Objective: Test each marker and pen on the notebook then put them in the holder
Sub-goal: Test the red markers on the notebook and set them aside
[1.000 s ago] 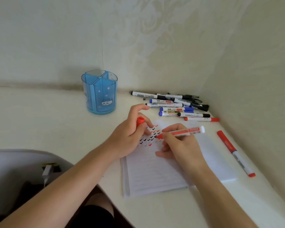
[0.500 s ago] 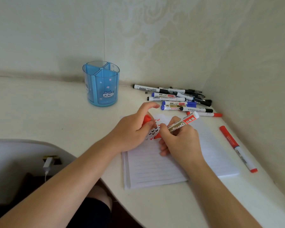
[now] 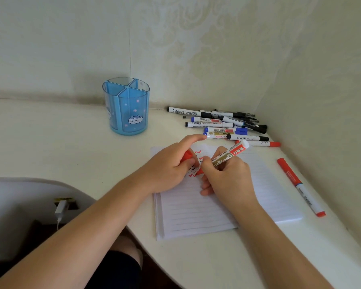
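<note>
Read the desk (image 3: 50, 142) from the largest item down.

1. The notebook (image 3: 196, 209) lies open at the desk's near edge, with most of its lined page unmarked.
2. The holder (image 3: 126, 107) stands upright at the back left, well apart from the notebook. No pen shows above its rim or through its blue walls, so judge that nothing has been stowed yet.
3. The pile of markers and pens (image 3: 217, 124) lies in the back corner, just beyond the notebook. Treat these as waiting.
4. A loose red marker (image 3: 300, 186) lies capped beside the notebook's right edge.
5. Your hands sit close together over the top of the page. Your right hand (image 3: 227, 178) grips the whiteboard marker (image 3: 229, 156), its red end pointing down at the page. You cannot tell whether it touches the paper. Your left hand (image 3: 169, 165) pinches the red cap (image 3: 188, 156), forefinger straight.
6. Red and dark ticks (image 3: 191, 175) show beside your fingers, so some testing is done.

Remaining, by this reading: cap this marker, stow it, then process the rest.
</note>
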